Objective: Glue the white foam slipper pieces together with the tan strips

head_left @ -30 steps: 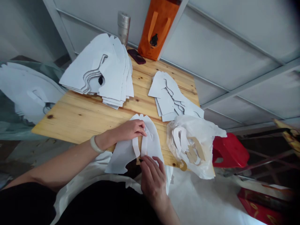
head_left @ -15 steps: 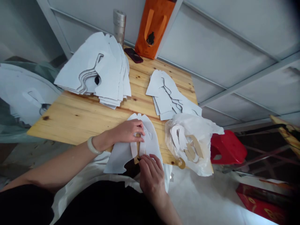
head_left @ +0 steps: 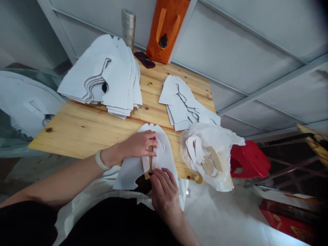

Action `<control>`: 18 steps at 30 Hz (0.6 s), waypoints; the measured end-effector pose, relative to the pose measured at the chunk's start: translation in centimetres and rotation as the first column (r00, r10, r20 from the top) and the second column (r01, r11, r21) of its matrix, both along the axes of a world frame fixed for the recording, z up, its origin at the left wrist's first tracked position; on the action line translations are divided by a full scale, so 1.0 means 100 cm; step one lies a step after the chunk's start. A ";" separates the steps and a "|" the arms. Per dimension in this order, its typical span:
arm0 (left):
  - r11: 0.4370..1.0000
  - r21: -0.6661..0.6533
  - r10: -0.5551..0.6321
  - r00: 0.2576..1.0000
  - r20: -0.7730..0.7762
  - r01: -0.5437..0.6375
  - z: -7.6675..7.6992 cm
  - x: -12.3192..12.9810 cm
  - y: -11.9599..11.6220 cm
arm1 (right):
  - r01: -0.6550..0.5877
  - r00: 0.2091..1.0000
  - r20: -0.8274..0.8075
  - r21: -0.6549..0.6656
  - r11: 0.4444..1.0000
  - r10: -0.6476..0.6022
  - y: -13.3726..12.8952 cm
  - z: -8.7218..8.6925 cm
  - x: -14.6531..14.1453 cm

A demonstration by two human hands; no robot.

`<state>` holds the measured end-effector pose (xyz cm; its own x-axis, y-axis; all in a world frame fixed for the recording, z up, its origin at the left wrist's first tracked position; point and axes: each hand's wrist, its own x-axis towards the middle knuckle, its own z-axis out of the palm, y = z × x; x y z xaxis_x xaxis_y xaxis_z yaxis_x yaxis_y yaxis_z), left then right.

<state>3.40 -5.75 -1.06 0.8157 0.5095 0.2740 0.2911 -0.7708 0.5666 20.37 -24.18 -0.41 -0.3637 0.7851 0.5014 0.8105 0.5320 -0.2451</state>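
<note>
A white die-cut foam or paper sheet (head_left: 130, 171) with a rounded top lies at the table's near edge, partly over my lap. Along its central opening run two pale strips, with a tan surface (head_left: 150, 160) showing between them. My left hand (head_left: 142, 141), bracelet on the wrist, comes in from the left. Its fingers are curled over the upper part of the strips and hold the sheet down. At the lower end of the right strip, my right hand (head_left: 165, 191) has thumb and fingers pinched together on it. Its fingertips are partly hidden.
A thick stack of similar white sheets (head_left: 118, 82) stands at the back left. Smaller overlapping sheets (head_left: 176, 106) lie right of centre. A plastic bag (head_left: 225, 140) holds curved offcuts. Behind are a phone (head_left: 145, 60), a metal flask (head_left: 128, 29) and an orange bag (head_left: 153, 41).
My right hand has shifted very slightly to the left and up along the strip. My left hand stays in place on the sheet. The whole view has moved a little.
</note>
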 end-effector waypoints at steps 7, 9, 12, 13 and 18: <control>0.945 0.061 -0.327 0.940 0.097 0.323 0.004 0.006 -0.002 | 0.002 1.000 0.012 0.008 1.000 -0.002 -0.002 -0.001 -0.001; 0.935 0.017 -0.354 0.929 0.111 0.355 0.003 0.006 -0.002 | 0.000 1.000 0.011 0.009 1.000 0.000 -0.002 -0.002 -0.001; 0.942 -0.025 -0.331 0.939 0.097 0.335 0.002 0.006 -0.002 | 0.003 1.000 0.012 0.009 1.000 -0.003 -0.002 -0.002 -0.001; 0.943 -0.035 -0.327 0.940 0.096 0.332 0.002 0.006 -0.002 | 0.004 1.000 0.013 0.010 1.000 -0.004 -0.002 -0.001 -0.001; 0.944 -0.070 -0.314 0.943 0.109 0.322 -0.001 0.006 -0.003 | 0.006 1.000 0.018 0.037 0.999 -0.006 -0.007 0.004 -0.001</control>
